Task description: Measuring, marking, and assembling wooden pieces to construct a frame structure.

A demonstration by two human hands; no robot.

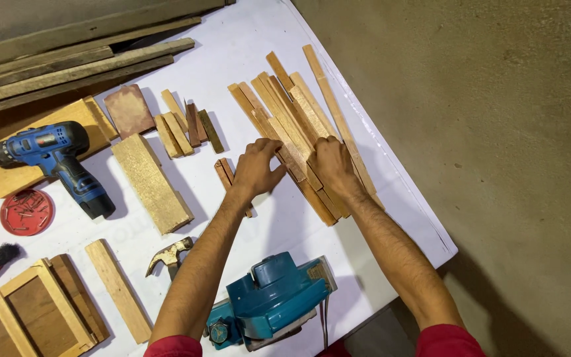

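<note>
The desk (246, 39) is covered in white, and a stack of thin wooden slats (295, 112) lies toward 1 o'clock from frame centre. The step in hand is judged to be squaring up this stack. The electric planer (269, 301) rests at 6 o'clock (unused). The left hand (257, 166) is pressed, fingers curled, against the stack's near-left edge; the right hand (333, 166) is laid palm-down on it. Neither is closed around a slat. Even inward pressure is called for next.

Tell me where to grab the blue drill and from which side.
Grip the drill by its handle, the bar slanting down-right from the body to the dark battery base. Come from above: it lies flat on its side, handle exposed, body resting on a wooden board.
</note>
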